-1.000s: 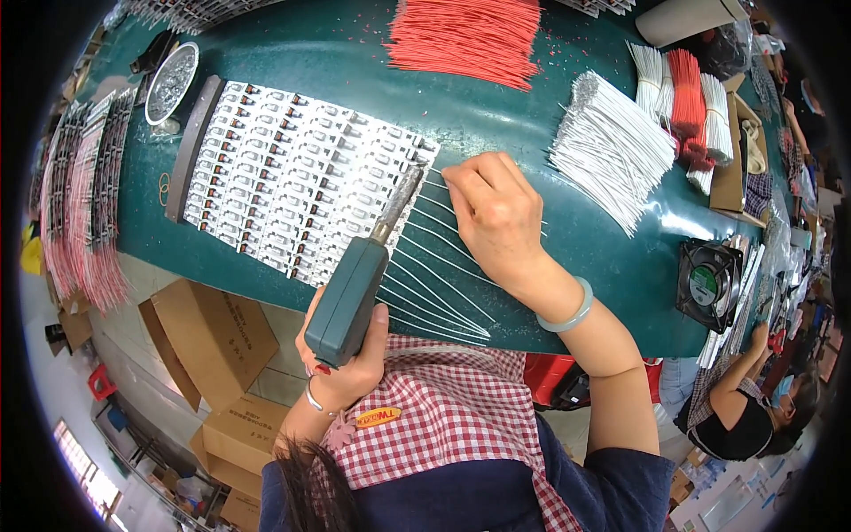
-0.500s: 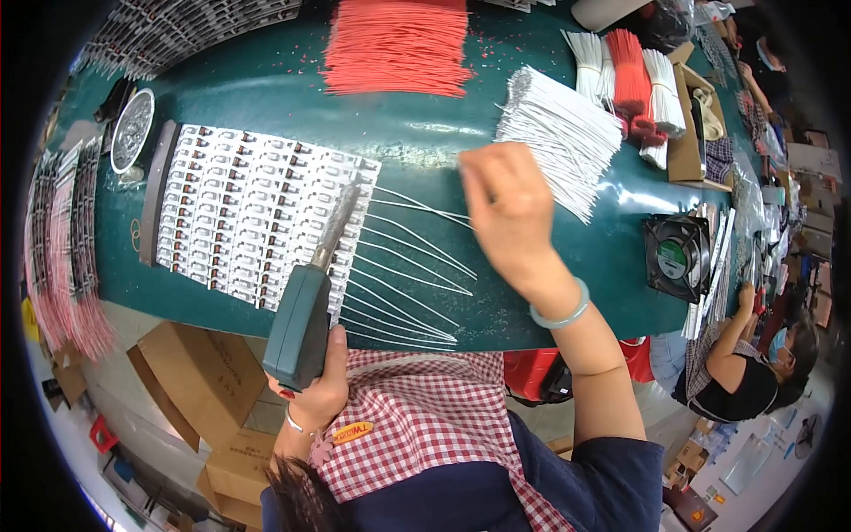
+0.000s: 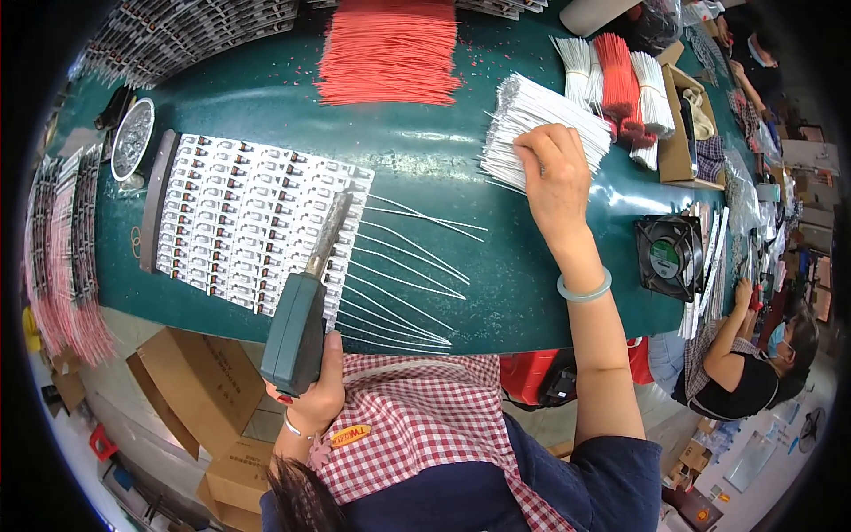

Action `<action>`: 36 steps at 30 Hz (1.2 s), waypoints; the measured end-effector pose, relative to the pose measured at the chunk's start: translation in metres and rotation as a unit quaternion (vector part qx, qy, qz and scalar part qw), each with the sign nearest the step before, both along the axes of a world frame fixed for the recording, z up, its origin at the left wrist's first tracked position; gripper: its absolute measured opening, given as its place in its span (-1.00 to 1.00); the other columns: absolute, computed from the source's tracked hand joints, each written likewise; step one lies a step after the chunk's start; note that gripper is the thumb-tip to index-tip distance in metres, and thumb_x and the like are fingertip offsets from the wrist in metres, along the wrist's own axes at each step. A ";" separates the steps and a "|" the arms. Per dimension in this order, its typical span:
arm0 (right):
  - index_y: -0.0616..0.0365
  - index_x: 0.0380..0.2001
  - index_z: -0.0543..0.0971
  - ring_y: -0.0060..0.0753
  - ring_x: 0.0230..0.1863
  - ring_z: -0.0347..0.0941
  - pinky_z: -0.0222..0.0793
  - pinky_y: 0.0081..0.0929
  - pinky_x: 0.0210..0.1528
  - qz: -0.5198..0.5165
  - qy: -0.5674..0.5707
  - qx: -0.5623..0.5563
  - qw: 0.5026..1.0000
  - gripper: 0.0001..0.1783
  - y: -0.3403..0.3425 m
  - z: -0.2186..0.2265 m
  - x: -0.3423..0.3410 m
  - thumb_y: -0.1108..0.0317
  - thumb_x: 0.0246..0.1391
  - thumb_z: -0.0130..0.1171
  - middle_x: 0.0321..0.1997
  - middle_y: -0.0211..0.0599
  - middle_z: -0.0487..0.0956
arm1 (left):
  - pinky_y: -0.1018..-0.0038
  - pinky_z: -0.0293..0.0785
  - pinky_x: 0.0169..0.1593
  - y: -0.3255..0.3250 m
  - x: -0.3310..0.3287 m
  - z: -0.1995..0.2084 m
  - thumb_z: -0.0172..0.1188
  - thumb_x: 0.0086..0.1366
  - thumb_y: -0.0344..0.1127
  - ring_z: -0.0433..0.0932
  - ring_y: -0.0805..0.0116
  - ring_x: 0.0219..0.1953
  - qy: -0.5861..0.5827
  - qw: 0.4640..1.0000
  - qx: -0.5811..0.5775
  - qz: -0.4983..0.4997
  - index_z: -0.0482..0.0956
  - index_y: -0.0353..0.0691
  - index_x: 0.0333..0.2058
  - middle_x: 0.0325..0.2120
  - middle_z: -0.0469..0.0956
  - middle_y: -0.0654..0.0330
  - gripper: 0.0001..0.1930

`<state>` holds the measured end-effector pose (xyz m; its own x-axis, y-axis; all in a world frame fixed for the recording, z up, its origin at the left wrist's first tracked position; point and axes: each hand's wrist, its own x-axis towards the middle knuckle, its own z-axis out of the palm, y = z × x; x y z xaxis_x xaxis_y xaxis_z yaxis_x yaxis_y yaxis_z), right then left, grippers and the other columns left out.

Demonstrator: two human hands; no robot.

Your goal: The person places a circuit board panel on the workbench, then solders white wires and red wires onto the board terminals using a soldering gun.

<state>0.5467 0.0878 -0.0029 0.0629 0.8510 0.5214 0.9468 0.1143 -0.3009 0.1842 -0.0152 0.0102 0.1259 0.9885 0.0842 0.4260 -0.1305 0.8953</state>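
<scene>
My left hand (image 3: 321, 390) is wrapped around the grip of a green soldering gun (image 3: 296, 332). The gun's long metal tip lies over the right-hand columns of a white panel of small circuit boards (image 3: 244, 222); whether it touches cannot be told. Several thin white wires (image 3: 412, 253) stretch from the panel's right edge across the green table. Over to the right, my right hand (image 3: 560, 173) reaches onto a pile of white wires (image 3: 532, 111), thumb and fingers pinched together at its near side. What sits between those fingertips is too small to make out.
A dark bar (image 3: 158, 202) runs along the panel's left edge. Red wires (image 3: 387, 53) lie at the back, with tied wire bundles (image 3: 618, 75) at the back right. A black fan (image 3: 667, 257) stands at right, a metal bowl (image 3: 133, 140) at left. A co-worker (image 3: 740, 363) sits at far right.
My right hand has moved right and away from me, from near the loose wire ends to the white wire pile. My left hand and the soldering gun have hardly moved.
</scene>
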 end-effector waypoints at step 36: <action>0.16 -0.33 0.66 -0.30 -0.31 0.49 0.47 -0.41 -0.31 0.168 0.059 0.003 0.984 -0.76 0.007 -0.017 -0.115 0.55 -0.18 0.24 -0.36 -0.36 0.54 | 0.49 0.46 -0.34 0.035 0.026 0.022 0.35 0.11 -0.59 0.54 0.36 -0.44 -0.019 0.999 -0.009 0.030 0.62 -0.38 -0.26 -0.38 0.58 0.12 -0.81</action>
<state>0.4321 0.0947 -0.0204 -0.1606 0.8312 0.5323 0.8140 0.4165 -0.4048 0.2100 0.0199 0.0326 0.0638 0.9956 0.0691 0.3973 -0.0889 0.9134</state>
